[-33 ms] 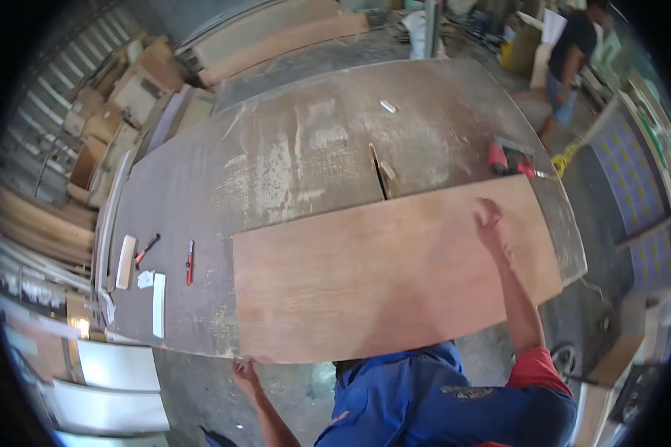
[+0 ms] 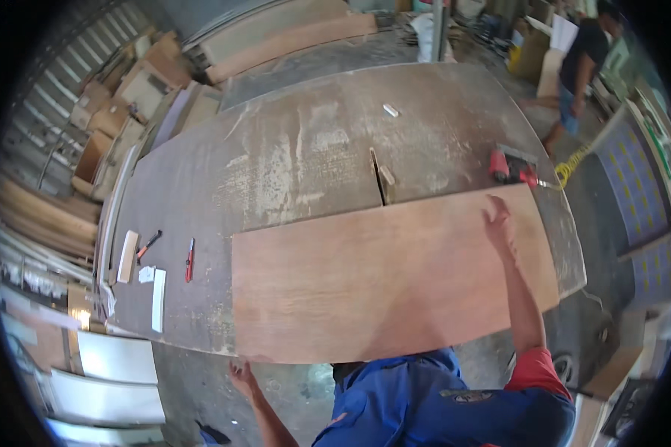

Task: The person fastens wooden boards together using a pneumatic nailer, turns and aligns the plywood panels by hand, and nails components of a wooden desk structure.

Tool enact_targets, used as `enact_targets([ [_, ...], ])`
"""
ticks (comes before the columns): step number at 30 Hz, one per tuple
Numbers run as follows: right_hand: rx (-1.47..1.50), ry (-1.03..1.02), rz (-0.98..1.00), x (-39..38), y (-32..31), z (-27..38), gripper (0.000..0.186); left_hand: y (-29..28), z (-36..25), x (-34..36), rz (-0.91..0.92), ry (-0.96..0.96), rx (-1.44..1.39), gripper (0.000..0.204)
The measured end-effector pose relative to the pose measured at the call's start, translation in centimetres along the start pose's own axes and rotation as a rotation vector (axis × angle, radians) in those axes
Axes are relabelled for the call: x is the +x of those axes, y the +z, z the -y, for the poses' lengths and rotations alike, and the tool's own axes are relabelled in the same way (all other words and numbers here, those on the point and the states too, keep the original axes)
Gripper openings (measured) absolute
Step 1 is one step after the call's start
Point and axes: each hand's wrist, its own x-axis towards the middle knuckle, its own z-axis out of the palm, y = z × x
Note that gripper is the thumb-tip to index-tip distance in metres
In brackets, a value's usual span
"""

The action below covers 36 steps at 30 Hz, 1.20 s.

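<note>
Left hand [image 2: 244, 378], open, just off the panel's [image 2: 380, 279] near-left corner; right hand [image 2: 502, 223], also open, near its far-right corner (touching or not, I cannot tell). The panel lies along the table's [image 2: 194, 194] near edge; a red tool [image 2: 500, 165] sits by the table's right edge.

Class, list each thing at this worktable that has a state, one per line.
Wooden panel: lying flat
Worktable: surface scuffed, patchy
Left hand: open, near the panel's near-left corner
Right hand: open, fingers bent, over the panel; contact unclear
Red power tool: resting, not held
Yellow hose: coiled
Slim red tool: lying flat, not held
</note>
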Motion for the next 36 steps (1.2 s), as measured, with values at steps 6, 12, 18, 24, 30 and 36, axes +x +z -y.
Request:
enact_targets([
  [6, -0.200, -0.051, 0.147, 12.1, -0.1, -14.9, 0.053, -1.5, -1.7, -14.3, -0.071, -0.169, 0.072, 0.063],
  [12, -0.209, -0.047, 0.557, 16.5, 1.4, -18.9, 0.069, -2.1, -3.5, -23.9, 0.065, -0.376, 0.220, 0.061],
  [18, -0.454, -0.121, 0.584, 17.3, -1.0, -21.0, 0.076, -0.6, -7.2, -25.3, 0.195, -0.488, 0.239, 0.061],
  [24, -0.381, -0.233, 0.367, 15.0, -11.1, -23.8, 0.053, -3.8, 3.1, -25.9, 0.244, -0.378, 0.348, 0.059],
  [30, -0.372, 0.064, 0.280, 1.9, -25.9, -32.4, 0.047, -5.0, 11.4, -28.6, 0.402, -0.535, 0.221, 0.057],
  [36, -0.685, -0.004, 0.157, -17.4, -32.8, -24.6, 0.044, -4.6, 20.6, -24.9, 0.493, -0.469, 0.366, 0.057],
])
